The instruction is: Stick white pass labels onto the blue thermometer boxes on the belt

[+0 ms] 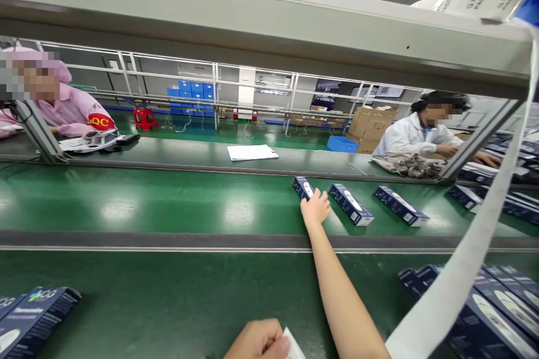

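My right hand (315, 207) reaches across the green conveyor belt (126, 207), its fingers on the near end of a dark blue product box (302, 187). I cannot tell whether they grip it. Two similar boxes (351, 205) (401, 206) lie just to its right. At the bottom of the view, my left hand (256, 340) pinches a white paper slip (293, 346). A long white strip of paper (463, 252) with "Q.C PASS" printing hangs down at the right, beside a pile of dark blue boxes (492, 308).
More dark blue boxes (33, 314) lie at the lower left. A grey overhead beam (252, 22) crosses the view. Beyond it sit a co-worker in pink (71, 112) and a co-worker in a white coat (416, 134). A white paper sheet (252, 152) lies on the far bench.
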`<action>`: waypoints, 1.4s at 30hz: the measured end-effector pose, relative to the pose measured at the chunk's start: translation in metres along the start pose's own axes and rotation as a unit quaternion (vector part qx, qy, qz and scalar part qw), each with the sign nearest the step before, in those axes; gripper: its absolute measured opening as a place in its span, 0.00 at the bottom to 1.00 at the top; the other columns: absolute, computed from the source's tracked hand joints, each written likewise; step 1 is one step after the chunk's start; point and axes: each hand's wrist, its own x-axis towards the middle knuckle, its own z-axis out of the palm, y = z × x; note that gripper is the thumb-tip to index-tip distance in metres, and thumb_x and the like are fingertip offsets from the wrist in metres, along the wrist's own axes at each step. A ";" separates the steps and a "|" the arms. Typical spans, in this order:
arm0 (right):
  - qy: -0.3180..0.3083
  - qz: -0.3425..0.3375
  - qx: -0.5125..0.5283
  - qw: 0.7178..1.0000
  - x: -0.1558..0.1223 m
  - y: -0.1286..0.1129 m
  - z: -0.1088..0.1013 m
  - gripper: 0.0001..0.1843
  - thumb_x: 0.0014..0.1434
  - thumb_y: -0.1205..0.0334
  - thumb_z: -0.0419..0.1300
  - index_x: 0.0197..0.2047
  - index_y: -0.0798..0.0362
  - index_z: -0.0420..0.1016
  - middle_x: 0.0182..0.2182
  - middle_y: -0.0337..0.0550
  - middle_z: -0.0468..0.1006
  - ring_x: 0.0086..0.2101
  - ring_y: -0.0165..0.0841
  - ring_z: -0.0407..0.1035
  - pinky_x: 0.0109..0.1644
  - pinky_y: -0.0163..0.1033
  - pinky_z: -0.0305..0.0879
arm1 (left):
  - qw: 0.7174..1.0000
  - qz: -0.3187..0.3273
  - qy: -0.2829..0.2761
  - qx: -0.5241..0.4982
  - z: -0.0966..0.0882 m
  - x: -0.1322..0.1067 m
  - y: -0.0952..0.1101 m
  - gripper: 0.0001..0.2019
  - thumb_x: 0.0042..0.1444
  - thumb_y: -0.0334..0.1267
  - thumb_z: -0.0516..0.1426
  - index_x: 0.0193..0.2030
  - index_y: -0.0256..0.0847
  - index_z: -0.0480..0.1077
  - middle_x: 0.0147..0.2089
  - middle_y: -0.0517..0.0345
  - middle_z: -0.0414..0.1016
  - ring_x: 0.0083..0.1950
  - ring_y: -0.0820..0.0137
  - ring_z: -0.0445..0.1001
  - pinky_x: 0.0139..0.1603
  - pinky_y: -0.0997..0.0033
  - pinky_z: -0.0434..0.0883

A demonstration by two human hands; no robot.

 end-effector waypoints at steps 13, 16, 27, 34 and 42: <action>0.020 0.069 -0.060 0.996 0.009 0.057 -0.011 0.22 0.51 0.57 0.55 0.50 0.54 0.65 0.44 0.53 0.68 0.44 0.45 0.61 0.45 0.46 0.53 | 0.998 0.006 0.016 0.065 0.002 -0.007 0.010 0.22 0.50 0.59 0.46 0.22 0.40 0.52 0.23 0.64 0.50 0.26 0.75 0.51 0.28 0.73 0.51; 0.022 0.067 -0.068 0.995 0.012 0.068 -0.015 0.21 0.52 0.57 0.55 0.49 0.54 0.66 0.43 0.52 0.69 0.44 0.43 0.62 0.44 0.44 0.54 | 0.998 0.010 0.015 0.055 0.002 -0.007 0.009 0.22 0.49 0.59 0.46 0.22 0.40 0.51 0.22 0.64 0.51 0.25 0.75 0.51 0.28 0.73 0.51; 0.056 0.061 -0.107 0.991 0.021 0.076 -0.004 0.20 0.53 0.57 0.55 0.48 0.55 0.65 0.42 0.52 0.69 0.44 0.46 0.61 0.43 0.47 0.54 | 0.995 0.008 0.027 0.093 0.005 -0.009 0.016 0.18 0.53 0.52 0.45 0.22 0.41 0.49 0.21 0.65 0.50 0.24 0.75 0.51 0.27 0.73 0.51; 0.088 0.052 -0.138 0.985 0.024 0.078 0.004 0.18 0.54 0.58 0.53 0.46 0.59 0.65 0.42 0.56 0.68 0.43 0.48 0.60 0.43 0.50 0.52 | 0.988 0.019 0.046 0.145 0.008 -0.010 0.013 0.17 0.56 0.48 0.44 0.22 0.40 0.51 0.22 0.64 0.52 0.26 0.74 0.54 0.29 0.73 0.52; 0.106 0.050 -0.144 0.983 0.024 0.077 0.007 0.17 0.52 0.60 0.54 0.44 0.62 0.64 0.41 0.59 0.66 0.43 0.50 0.58 0.43 0.51 0.50 | 0.989 0.022 0.044 0.140 0.007 -0.012 0.018 0.17 0.55 0.48 0.44 0.21 0.40 0.51 0.20 0.64 0.50 0.24 0.75 0.52 0.26 0.73 0.50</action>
